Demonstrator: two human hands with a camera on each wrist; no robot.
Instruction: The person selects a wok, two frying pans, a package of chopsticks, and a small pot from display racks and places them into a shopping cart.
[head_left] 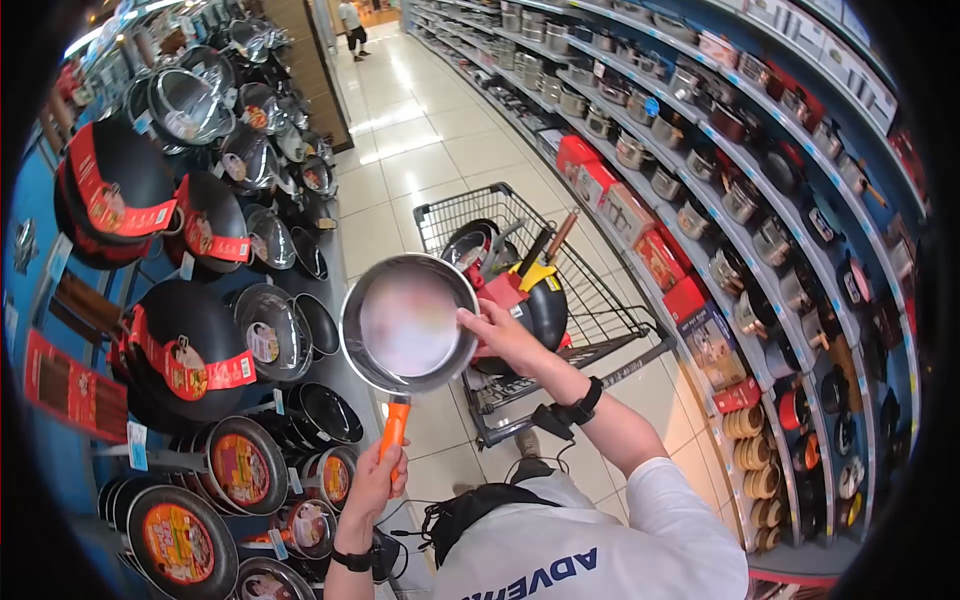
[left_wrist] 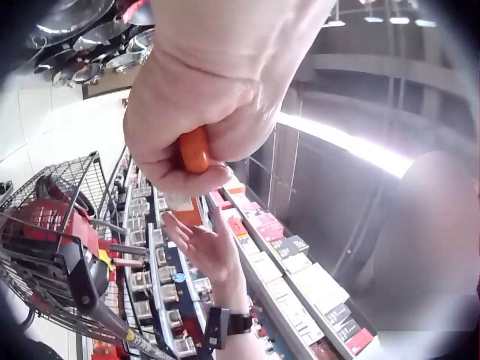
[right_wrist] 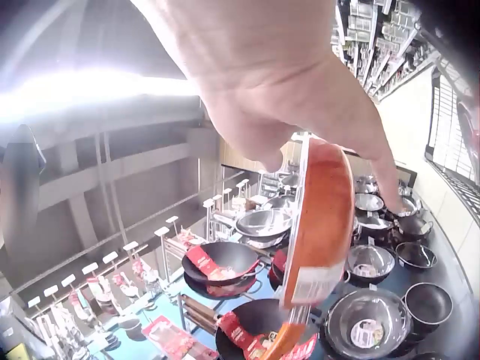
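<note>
My left hand point(head_left: 378, 482) grips the orange handle point(head_left: 394, 425) of a round, deep-sided saucepan point(head_left: 360, 365), its fingers curled round it. The pan is tipped so its shiny pale inside faces up at the head camera. From the right wrist view, the outer wall point(right_wrist: 324, 217) is orange and carries a white barcode label point(right_wrist: 318, 285). My right hand point(head_left: 508, 338) is at the far-right rim, one fingertip overlapping the inside edge. Its fingers look straight and spread in the left wrist view, with the thumb apart from them.
A black wire shopping cart point(head_left: 590, 340) stands ahead, holding pans and a wok with yellow and red labels. To the left, a rack displays black woks point(head_left: 190, 345) and frying pans point(head_left: 185, 535). Shelves of pots point(head_left: 740, 200) line the right. Far down the tiled aisle walks a person point(head_left: 352, 28).
</note>
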